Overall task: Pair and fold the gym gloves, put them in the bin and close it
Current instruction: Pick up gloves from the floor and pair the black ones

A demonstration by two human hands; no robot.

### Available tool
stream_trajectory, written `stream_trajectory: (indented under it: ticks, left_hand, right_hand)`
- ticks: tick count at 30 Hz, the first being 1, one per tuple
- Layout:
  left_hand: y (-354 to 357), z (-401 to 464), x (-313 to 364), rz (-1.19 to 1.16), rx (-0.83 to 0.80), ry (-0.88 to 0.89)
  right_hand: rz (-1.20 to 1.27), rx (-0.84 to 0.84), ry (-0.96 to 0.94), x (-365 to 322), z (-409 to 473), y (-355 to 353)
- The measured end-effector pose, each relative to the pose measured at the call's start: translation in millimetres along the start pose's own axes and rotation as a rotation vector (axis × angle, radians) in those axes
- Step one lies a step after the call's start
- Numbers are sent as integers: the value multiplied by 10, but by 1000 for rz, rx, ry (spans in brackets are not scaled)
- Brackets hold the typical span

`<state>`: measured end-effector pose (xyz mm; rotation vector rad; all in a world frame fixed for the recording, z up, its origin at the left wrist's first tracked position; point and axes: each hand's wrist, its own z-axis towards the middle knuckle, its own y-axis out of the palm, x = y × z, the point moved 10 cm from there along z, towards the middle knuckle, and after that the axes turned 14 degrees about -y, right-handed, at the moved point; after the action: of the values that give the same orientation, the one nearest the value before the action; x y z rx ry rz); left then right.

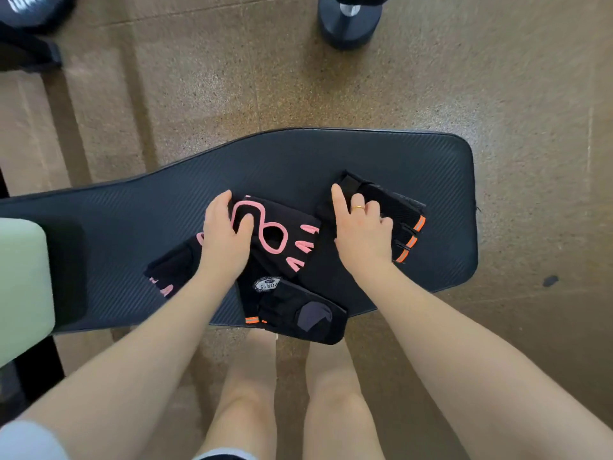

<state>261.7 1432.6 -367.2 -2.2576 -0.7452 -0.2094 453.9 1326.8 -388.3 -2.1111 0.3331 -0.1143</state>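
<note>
Head view, looking down. Four black fingerless gym gloves lay on a dark padded counter, a bench pad with ribbed texture.

The left hand rested on the pink-trimmed glove, thumb curled into its pink-edged opening and fingers wrapped over its far edge, so it gripped that glove. A second pink-trimmed glove lay just beside and partly under the left wrist, pink finger edges toward the near-left.

The right hand sat on the orange-trimmed glove at the right end of the counter; index finger stretched out along the glove's strap end, the other fingers curled down onto the fabric. Pressing or actually gripping: could not tell for sure. A gold ring showed on one finger.

The other orange-trimmed glove lay at the near edge of the counter, overhanging it, with an oval white logo patch and a grey tab on it. It touched the first pink glove.

A pale green bin stood at the left edge, only partly in view; lid state not visible.

A dumbbell stood on the speckled brown floor beyond the counter. Bare knees showed below.
</note>
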Motion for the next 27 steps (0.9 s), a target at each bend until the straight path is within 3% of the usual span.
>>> stream_trajectory:
  ticks: [3, 8, 11, 13, 16, 19, 22, 27]
  left_hand:
    - [-99, -265, -372, -110, 90, -24]
    - [121, -644, -1210, -162, -27, -463]
    - [281, -732, -1654, -316, -28, -745]
    - [380, -784, -1780, -397, -24, -839]
    - [438, -800, -1809, -429, -42, -831]
    - [553, -783, -1773, -438, -193, -756]
    - [409, -807, -1661, -466, -185, -666]
    - [-165, -1004, -1247, -498, -150, -414]
  right_hand:
    - [-12, 53, -68, -12, 20, -47]
    - [191, 276, -156, -89, -180, -307]
    - [190, 200, -275, -404, -386, -159]
    - [254, 73, -318, -596, -459, -1]
    - [327, -55, -263, -675, -457, 216]
    - [280, -86, -251, -717, -421, 222]
    - [462, -190, -162, -654, -411, 201]
    - [727, 0, -62, -554, -633, -396]
